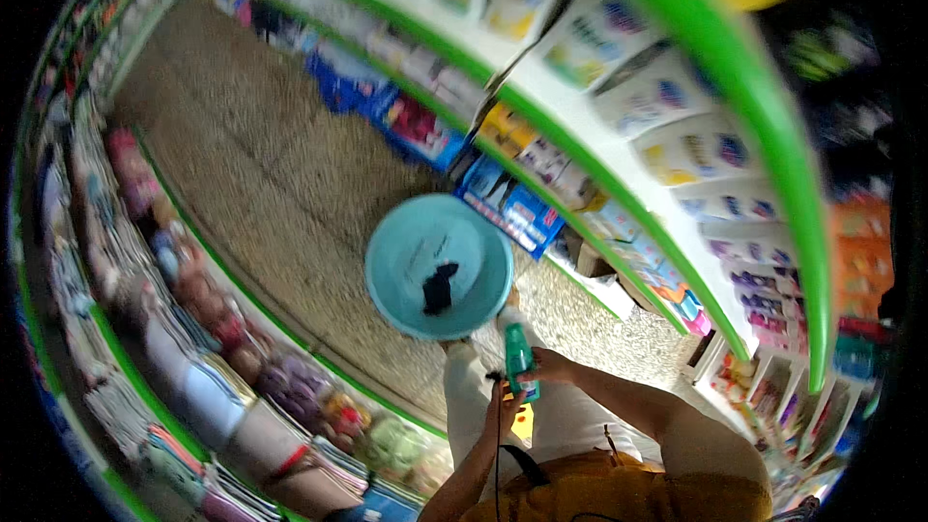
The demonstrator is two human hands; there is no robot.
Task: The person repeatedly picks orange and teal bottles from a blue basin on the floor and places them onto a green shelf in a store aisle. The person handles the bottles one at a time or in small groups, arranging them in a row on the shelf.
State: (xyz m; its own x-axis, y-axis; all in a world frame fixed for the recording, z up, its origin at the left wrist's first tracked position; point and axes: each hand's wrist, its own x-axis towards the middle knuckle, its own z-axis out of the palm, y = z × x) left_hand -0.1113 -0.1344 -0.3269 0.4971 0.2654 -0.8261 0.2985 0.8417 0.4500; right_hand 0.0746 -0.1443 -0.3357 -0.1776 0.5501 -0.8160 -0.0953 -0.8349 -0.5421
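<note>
A green bottle (518, 356) with a pale label is in front of my body, above my legs. My right hand (554, 368) is closed round its right side. Close to the bottle's lower left side is my left hand (500, 410), its fingers curled. A small dark piece (494, 376) shows at those fingertips, and a thin black cord runs down along the hand. What the left hand grips is too small to make out. On the floor ahead of my feet stands a round light-blue basin (387, 304) with a crumpled dark cloth (440, 288) in it.
Shelves with green edges (773, 126) curve along the right, stocked with white pouches (599, 34). Blue packages (509, 205) sit low beside the basin. On the left, low shelves hold folded textiles (208, 396) and plush-looking items (290, 387). A speckled floor (242, 135) runs between.
</note>
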